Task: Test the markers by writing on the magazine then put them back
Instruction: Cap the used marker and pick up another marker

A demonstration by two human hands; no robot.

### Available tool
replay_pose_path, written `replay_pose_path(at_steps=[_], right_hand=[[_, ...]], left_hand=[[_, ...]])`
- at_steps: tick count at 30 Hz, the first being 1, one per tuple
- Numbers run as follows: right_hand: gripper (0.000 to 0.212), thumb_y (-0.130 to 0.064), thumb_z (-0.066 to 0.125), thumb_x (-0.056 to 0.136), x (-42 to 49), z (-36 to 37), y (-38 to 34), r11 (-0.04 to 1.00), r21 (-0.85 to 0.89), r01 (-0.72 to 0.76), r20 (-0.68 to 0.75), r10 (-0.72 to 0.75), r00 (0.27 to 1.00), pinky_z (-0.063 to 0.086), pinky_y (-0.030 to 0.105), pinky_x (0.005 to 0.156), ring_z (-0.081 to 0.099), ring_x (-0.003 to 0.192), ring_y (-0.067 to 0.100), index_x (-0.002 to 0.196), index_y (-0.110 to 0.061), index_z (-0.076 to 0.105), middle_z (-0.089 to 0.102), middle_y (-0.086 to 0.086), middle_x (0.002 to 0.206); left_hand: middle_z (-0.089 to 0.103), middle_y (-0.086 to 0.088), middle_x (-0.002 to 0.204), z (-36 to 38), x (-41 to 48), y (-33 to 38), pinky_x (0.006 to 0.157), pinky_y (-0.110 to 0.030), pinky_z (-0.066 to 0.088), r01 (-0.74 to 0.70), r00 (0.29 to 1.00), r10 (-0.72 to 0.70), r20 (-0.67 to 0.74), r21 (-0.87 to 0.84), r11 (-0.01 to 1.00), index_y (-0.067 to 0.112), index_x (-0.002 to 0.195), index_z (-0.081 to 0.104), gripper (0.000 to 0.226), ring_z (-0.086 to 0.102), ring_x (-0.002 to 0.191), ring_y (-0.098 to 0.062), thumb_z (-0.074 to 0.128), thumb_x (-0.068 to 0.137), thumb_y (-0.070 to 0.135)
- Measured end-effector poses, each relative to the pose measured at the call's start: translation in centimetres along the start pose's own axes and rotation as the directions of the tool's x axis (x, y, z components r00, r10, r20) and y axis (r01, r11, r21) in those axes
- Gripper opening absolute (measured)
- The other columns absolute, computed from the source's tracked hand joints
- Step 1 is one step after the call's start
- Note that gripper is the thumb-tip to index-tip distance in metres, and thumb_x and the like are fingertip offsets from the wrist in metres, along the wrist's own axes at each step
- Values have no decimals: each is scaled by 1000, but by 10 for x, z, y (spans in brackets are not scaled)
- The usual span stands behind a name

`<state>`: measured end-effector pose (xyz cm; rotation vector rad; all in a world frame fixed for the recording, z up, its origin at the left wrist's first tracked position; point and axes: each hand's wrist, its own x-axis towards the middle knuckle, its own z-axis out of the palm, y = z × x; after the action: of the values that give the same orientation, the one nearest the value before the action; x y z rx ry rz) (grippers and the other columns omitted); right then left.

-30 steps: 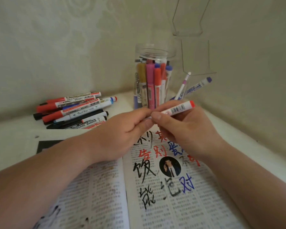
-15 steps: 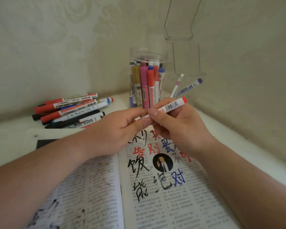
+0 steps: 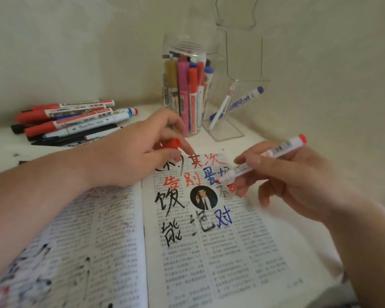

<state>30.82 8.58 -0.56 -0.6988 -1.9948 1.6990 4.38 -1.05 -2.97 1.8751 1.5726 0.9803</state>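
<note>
An open magazine point(image 3: 209, 252) lies on the white table, its right page covered in red, black and blue handwriting. My right hand point(image 3: 282, 181) grips a white marker with a red end point(image 3: 273, 154), uncapped, its tip low over the right page near the writing. My left hand point(image 3: 133, 154) holds the marker's red cap point(image 3: 172, 143) above the top of the magazine. A clear jar point(image 3: 187, 52) of several markers stands at the back centre.
A pile of red, black and blue markers point(image 3: 69, 121) lies at the back left. A clear acrylic stand point(image 3: 227, 130) with two pens leans beside the jar. Walls close the corner behind and to the right.
The hands held the capped marker together; now they have pulled apart. The cap is in my left hand and my right hand has swung the marker down toward the page.
</note>
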Motion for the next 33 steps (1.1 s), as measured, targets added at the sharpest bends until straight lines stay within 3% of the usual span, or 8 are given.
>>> replay_pose_path(at_steps=[2, 6, 10, 16, 21, 24, 29, 33], right_hand=[[22, -14, 88, 65, -12, 0, 15, 999, -18, -29, -16, 29, 999, 47, 26, 44, 61, 56, 26, 82, -9, 75, 67, 23, 70], [5, -13, 69, 70, -17, 4, 32, 999, -25, -26, -251, 19, 968, 29, 21, 40, 39, 44, 18, 69, -15, 65, 48, 15, 54], [14, -17, 65, 74, -18, 6, 33, 996, -88, 17, -328, -45, 944, 28, 20, 39, 34, 40, 14, 67, -10, 55, 43, 9, 49], [18, -24, 69, 77, -18, 8, 37, 987, -160, 20, -294, -67, 953, 30, 22, 42, 37, 45, 16, 71, -12, 57, 49, 5, 50], [18, -28, 68, 79, -20, 11, 36, 958, -285, 28, -269, -107, 957, 33, 17, 50, 42, 48, 5, 76, -13, 58, 52, -10, 50], [19, -25, 65, 76, -17, 8, 38, 942, -335, 10, -339, -131, 932, 33, 24, 52, 40, 47, 7, 74, -10, 54, 47, -9, 50], [18, -12, 67, 78, -20, 9, 34, 989, -135, 66, -182, -90, 979, 34, 17, 46, 47, 43, 5, 67, -6, 55, 60, 1, 51], [19, -14, 67, 75, -19, 7, 36, 984, -163, 66, -251, -106, 962, 32, 21, 45, 40, 44, 11, 67, -4, 53, 52, -1, 48]], left_hand=[[74, 23, 108, 2, 1, 1, 91, -31, 50, 9, 1000, -9, 20, 8, 1000, 34, 104, 46, 26, 69, 101, -1, 66, 88, 29], [77, 17, 99, 4, 0, 1, 94, -35, 55, 21, 999, -21, 40, 2, 1000, 24, 94, 61, 26, 72, 98, -3, 77, 75, 33], [70, 16, 98, 2, 2, -2, 88, -36, 53, -80, 997, 78, 21, 194, 978, 39, 96, 73, 29, 68, 94, -11, 70, 81, 64], [67, 22, 95, 3, 2, -4, 82, -32, 51, -117, 992, 101, 72, 264, 957, 47, 96, 69, 29, 66, 91, -7, 60, 77, 68], [71, 21, 84, 2, 2, -4, 81, -39, 55, -63, 997, 49, 65, 234, 970, 47, 87, 70, 19, 68, 82, -9, 74, 74, 61], [72, 18, 84, 2, 3, -4, 81, -40, 56, -53, 997, 39, 68, 216, 975, 42, 89, 74, 26, 69, 80, -12, 77, 74, 63], [72, 18, 84, 1, 3, -7, 79, -41, 56, -43, 997, 29, 73, 200, 979, 44, 88, 73, 33, 69, 78, -11, 68, 68, 69], [71, 19, 81, 2, 4, -4, 80, -39, 56, -48, 998, 36, 60, 208, 977, 45, 84, 71, 20, 68, 79, -11, 75, 72, 61]])
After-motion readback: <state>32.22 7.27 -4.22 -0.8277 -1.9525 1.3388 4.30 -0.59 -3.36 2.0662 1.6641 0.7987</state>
